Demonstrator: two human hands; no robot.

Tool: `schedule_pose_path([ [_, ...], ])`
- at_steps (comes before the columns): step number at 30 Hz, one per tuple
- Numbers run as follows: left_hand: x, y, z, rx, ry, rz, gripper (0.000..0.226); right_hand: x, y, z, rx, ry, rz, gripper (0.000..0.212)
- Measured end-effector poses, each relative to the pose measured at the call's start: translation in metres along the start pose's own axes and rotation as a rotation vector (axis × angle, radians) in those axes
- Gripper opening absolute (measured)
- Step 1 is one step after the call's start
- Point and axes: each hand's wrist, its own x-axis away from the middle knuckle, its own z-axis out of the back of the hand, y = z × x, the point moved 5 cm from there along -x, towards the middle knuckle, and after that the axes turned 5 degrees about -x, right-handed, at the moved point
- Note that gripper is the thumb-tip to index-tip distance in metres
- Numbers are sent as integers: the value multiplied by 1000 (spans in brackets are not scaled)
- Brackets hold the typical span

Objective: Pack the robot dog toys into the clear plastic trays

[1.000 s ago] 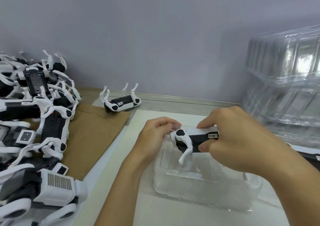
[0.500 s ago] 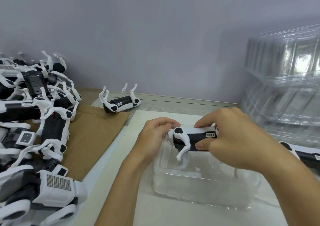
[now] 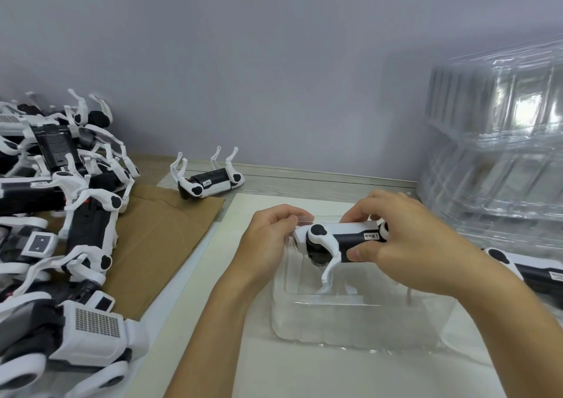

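Note:
A black and white robot dog toy (image 3: 335, 239) hangs legs-down inside the top of a clear plastic tray (image 3: 359, 321) on the white sheet. My right hand (image 3: 405, 239) grips the toy's body from above, thumb on its near side. My left hand (image 3: 271, 239) pinches the tray's far left rim beside the toy's front end. The toy's white front leg reaches toward the tray floor; whether it touches is unclear.
A heap of robot dog toys (image 3: 61, 215) covers the left side, partly on brown cardboard (image 3: 158, 236). One toy (image 3: 207, 181) lies on its back near the wall. A tall stack of clear trays (image 3: 499, 141) stands at right, with another toy (image 3: 530, 269) below it.
The toy in my right hand has sunk a little lower into the tray and leveled out. My left hand has stayed on the tray rim.

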Motion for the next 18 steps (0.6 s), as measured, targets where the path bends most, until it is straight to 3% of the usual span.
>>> schedule_pose_path([
  [11,-1,-1,2,-11,9,-6,33,1,1,1,-36,23,-43,21],
  [18,-1,0,2,0,-1,-11,35,2,-5,3,104,73,-59,24],
])
